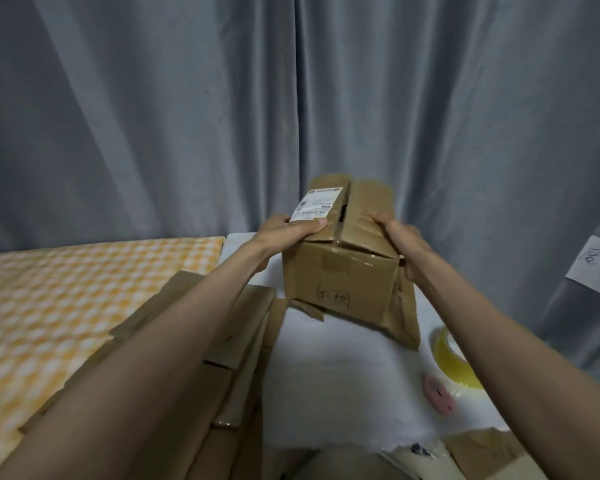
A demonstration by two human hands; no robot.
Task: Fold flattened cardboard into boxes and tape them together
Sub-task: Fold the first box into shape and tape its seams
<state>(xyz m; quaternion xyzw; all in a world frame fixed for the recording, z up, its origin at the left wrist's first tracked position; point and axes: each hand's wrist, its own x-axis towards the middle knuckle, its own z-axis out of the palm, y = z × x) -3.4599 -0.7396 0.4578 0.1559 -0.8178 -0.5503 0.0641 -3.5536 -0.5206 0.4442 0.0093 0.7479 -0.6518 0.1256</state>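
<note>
Cardboard box [340, 268] is being held up over the white table [340, 379], its long axis running from near to far and its near end tipping slightly downward. Top flaps are lying closed with a slit between them, and a white label [317, 203] is sitting on the left flap. Left hand [286, 233] is gripping the box's left top edge, thumb pressing just below the label. Right hand [404, 242] is clasping the right side, thumb lying on the right flap. Flattened cardboard [236, 337] is lying stacked at the near left, and a tape roll [454, 362] is resting on the table at the right.
</note>
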